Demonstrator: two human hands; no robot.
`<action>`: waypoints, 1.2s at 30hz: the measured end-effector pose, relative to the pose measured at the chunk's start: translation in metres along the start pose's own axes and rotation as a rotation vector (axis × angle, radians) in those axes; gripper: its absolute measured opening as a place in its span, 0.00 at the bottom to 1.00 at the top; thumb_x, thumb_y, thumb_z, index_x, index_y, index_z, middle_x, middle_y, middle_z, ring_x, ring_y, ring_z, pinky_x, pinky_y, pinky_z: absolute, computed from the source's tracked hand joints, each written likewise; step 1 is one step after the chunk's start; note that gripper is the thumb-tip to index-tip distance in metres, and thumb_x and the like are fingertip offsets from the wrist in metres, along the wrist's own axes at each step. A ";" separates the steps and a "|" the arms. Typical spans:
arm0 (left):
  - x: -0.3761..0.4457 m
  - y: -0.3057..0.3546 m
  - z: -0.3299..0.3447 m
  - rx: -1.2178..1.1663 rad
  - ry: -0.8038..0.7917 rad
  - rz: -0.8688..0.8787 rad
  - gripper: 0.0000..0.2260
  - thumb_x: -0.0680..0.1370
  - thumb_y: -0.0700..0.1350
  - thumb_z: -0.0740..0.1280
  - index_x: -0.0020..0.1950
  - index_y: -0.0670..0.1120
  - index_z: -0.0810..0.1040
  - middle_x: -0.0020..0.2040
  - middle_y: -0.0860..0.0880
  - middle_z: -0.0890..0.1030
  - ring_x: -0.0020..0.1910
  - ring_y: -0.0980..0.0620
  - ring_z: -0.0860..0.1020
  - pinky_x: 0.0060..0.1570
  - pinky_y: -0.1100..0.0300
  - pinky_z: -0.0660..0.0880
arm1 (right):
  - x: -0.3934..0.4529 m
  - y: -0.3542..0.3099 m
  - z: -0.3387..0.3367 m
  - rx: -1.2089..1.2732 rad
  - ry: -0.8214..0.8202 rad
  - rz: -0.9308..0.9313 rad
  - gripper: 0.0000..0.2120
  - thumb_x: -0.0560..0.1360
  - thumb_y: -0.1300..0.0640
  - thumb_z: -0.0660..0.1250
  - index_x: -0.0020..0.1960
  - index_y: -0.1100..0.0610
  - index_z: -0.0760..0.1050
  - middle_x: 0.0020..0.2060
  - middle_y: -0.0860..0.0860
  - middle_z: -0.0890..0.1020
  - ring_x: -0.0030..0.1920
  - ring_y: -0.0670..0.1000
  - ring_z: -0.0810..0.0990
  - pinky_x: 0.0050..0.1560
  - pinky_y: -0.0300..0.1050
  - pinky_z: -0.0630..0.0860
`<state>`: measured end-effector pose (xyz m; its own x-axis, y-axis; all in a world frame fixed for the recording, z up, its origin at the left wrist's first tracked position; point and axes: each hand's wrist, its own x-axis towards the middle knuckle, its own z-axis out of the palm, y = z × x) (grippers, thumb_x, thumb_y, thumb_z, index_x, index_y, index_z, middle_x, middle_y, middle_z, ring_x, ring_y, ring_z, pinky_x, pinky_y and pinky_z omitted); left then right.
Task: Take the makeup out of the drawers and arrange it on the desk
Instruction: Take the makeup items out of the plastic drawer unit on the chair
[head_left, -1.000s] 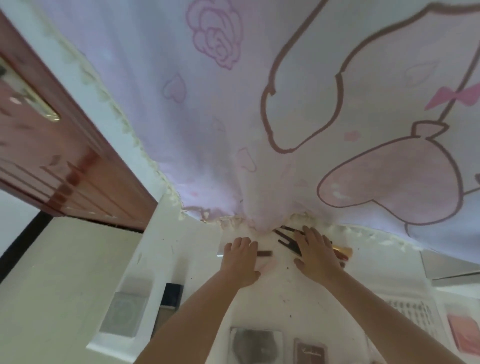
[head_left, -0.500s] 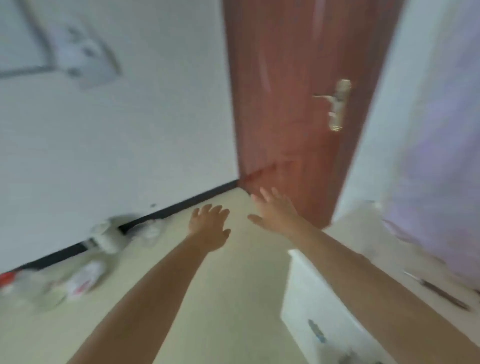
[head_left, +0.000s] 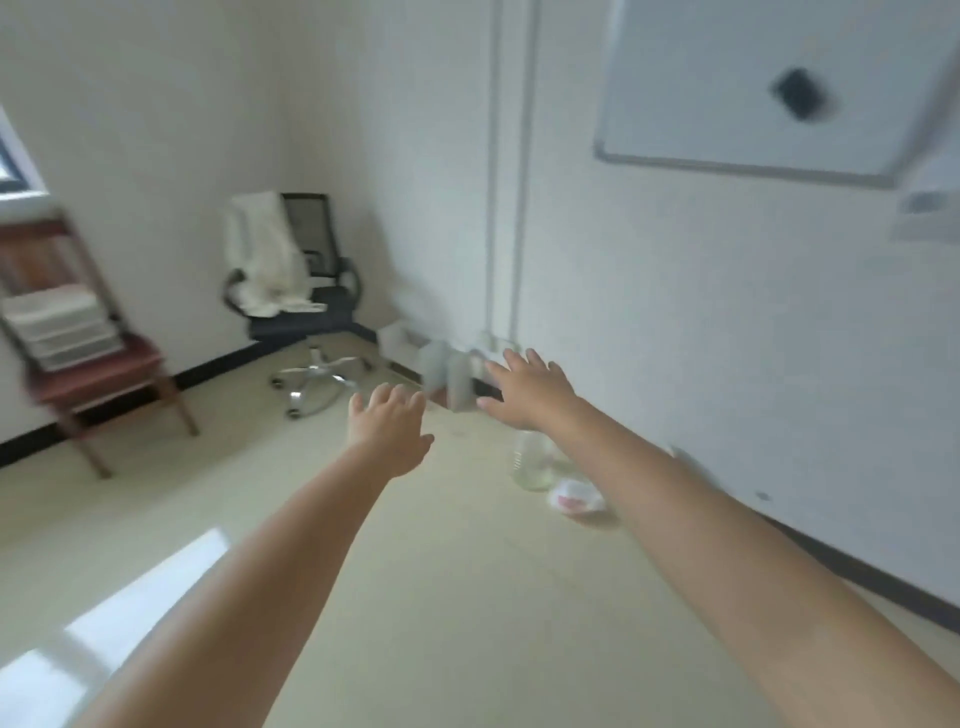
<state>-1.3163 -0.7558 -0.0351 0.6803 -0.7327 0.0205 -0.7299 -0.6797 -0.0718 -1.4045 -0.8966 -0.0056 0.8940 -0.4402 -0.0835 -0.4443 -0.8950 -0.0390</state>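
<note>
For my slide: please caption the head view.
Both open hands, left and right, reach over beige floor toward black office chair.

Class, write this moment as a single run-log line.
view: room, no desk or makeup | left hand: open, empty | right hand: open, empty | floor: clear bottle | office chair: white cloth draped

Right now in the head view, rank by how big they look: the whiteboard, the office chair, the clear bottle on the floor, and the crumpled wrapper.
1. Whiteboard
2. Office chair, farther away
3. Clear bottle and crumpled wrapper: too alike to rank.
</note>
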 end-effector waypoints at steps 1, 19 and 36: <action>0.011 -0.032 0.000 0.008 -0.003 -0.059 0.23 0.79 0.54 0.58 0.71 0.47 0.60 0.72 0.47 0.62 0.74 0.47 0.56 0.70 0.49 0.56 | 0.027 -0.023 -0.002 0.001 0.000 -0.050 0.27 0.78 0.44 0.53 0.74 0.52 0.51 0.75 0.54 0.50 0.75 0.59 0.47 0.72 0.56 0.51; 0.113 -0.543 0.021 -0.005 -0.068 -0.834 0.24 0.79 0.52 0.57 0.72 0.45 0.58 0.74 0.44 0.59 0.75 0.45 0.52 0.72 0.51 0.54 | 0.406 -0.515 -0.014 -0.054 -0.050 -0.799 0.29 0.79 0.43 0.52 0.75 0.50 0.48 0.76 0.53 0.48 0.76 0.57 0.46 0.74 0.55 0.48; 0.367 -0.955 0.069 0.001 -0.138 -0.726 0.21 0.80 0.52 0.56 0.70 0.44 0.61 0.70 0.44 0.64 0.72 0.45 0.58 0.71 0.51 0.57 | 0.785 -0.796 -0.025 -0.037 -0.088 -0.683 0.27 0.79 0.44 0.51 0.75 0.52 0.51 0.75 0.53 0.53 0.75 0.57 0.50 0.74 0.53 0.54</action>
<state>-0.3651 -0.3732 -0.0276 0.9942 -0.0879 -0.0622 -0.0932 -0.9917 -0.0887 -0.3471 -0.5316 -0.0148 0.9643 0.2294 -0.1325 0.2207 -0.9723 -0.0774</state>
